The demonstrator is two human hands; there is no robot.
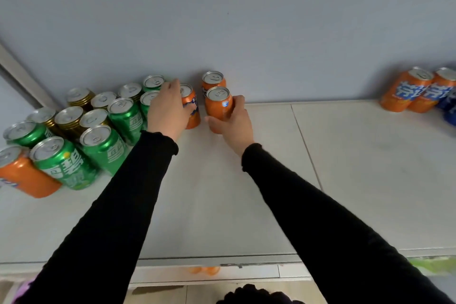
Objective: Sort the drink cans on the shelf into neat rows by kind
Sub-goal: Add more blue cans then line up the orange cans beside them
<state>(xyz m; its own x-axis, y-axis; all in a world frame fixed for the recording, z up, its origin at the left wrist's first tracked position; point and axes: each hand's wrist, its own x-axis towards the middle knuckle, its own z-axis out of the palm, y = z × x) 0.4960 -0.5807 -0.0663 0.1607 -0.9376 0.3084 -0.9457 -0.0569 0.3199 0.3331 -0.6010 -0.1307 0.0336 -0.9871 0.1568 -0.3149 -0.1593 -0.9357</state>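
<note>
My left hand (169, 108) grips an upright orange can (193, 108) near the back wall. My right hand (232, 122) grips a second orange can (219, 103) just to its right. A third orange can (213, 81) stands behind that one against the wall. To the left stands a cluster of several green cans (103, 147) mixed with several gold cans (70, 122). One more orange can (23, 173) stands at the far left front of that cluster.
The cans stand on a pale shelf top (246, 192) against a grey wall. At the far right stand two orange cans (404, 90) and blue cans (450, 106) cut off by the frame edge. A seam runs across the shelf top right of my right arm.
</note>
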